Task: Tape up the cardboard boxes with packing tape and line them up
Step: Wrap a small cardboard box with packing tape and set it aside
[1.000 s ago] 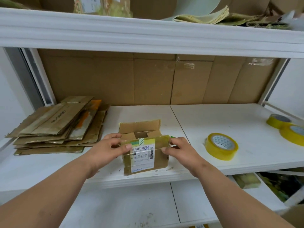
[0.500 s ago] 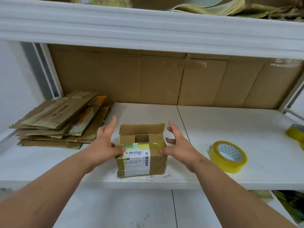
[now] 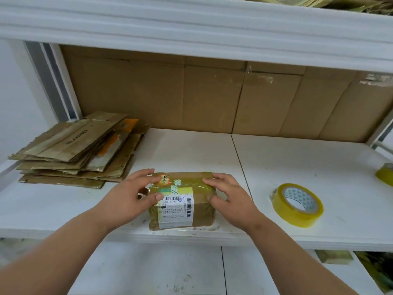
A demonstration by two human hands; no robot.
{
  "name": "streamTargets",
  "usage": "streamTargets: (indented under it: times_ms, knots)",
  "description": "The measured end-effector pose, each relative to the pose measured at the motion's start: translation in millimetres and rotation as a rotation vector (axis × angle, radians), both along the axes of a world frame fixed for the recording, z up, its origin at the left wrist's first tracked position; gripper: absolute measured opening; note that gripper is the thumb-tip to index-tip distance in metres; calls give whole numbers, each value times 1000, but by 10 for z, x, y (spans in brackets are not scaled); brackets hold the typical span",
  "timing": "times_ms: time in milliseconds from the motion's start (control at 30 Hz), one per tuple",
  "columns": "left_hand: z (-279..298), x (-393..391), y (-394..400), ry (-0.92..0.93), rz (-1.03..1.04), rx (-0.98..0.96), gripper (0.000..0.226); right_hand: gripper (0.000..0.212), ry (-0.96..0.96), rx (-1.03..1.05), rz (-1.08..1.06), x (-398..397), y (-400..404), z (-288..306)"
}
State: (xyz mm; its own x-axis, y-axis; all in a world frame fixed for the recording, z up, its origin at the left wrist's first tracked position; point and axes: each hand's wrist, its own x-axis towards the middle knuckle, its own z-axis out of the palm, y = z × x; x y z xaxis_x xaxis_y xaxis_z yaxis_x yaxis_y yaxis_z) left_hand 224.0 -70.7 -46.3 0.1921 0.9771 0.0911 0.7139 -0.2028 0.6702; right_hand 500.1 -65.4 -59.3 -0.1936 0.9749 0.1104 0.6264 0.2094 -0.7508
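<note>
two hands rest on one small box (image 3: 182, 201) near the front edge of a white shelf (image 3: 297, 158). the left hand (image 3: 127, 196) lies over the box's top left corner, fingers fairly straight across the closed flaps, thumb on the front face beside the label (image 3: 177, 207). the right hand (image 3: 229, 194) covers the top right corner, fingers loosely bent on the top and thumb against the right side; neither hand grips it tightly. the flaps are down, and old glossy tape wraps the box. the white label carries a barcode and small print too fine to read; an orange sticker on top has handwriting i cannot make out. left of the box, close to the left hand, sits a stack of flattened cardboard (image 3: 78, 150), its top sheet printed with a word i cannot read. right of the box, apart from it, a yellow tape roll (image 3: 297, 205) lies flat near the front edge, and a second roll (image 3: 386, 174) is cut off by the picture's right side. between box and roll the shelf is bare, as is the stretch behind the box up to the cardboard backing (image 3: 212, 99). an upper shelf (image 3: 191, 28) overhangs above, and a lower shelf (image 3: 148, 271) shows below.
</note>
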Motion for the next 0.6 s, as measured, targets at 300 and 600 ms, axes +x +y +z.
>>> streamTargets:
  times_ms: [300, 600]
  knots:
    - [6, 97, 38, 78, -63, -16, 59, 54, -128, 67, -51, -28, -134, -78]
    - [7, 331, 72, 493, -115, -56, 98, 59, -299, 109, -81, -76, -196, -91]
